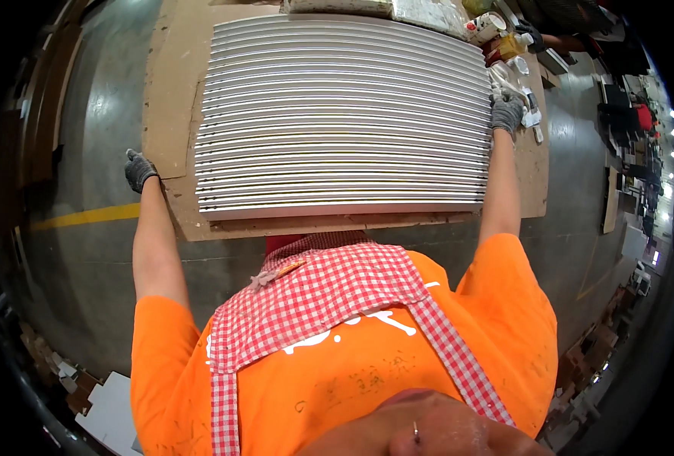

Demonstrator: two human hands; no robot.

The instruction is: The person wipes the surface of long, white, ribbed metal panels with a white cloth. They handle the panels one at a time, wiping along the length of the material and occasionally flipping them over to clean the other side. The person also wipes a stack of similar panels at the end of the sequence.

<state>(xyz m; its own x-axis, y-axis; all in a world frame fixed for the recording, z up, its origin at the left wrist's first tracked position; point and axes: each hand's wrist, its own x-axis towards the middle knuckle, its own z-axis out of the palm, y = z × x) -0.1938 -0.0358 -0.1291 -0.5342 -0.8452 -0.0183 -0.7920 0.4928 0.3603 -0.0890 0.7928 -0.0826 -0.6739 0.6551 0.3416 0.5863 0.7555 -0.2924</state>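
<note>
A stack of long silver metal strips, ribbed and laid side by side, covers most of the work table. My left hand, in a grey knitted glove, is just off the table's left edge. Its fingers are loosely bent, one tip stands apart, and nothing shows in them. My right hand, gloved alike, is at the stack's right edge with fingers curled among small white items. Its fingertips are partly hidden, and what they grip cannot be made out. Beside it lies a white-and-dark brush-like tool.
Bottles and a white can crowd the far right corner. Wrapped blocks lie behind the stack. Another person's dark-gloved hand is at that corner. Yellow line marks the floor on the left.
</note>
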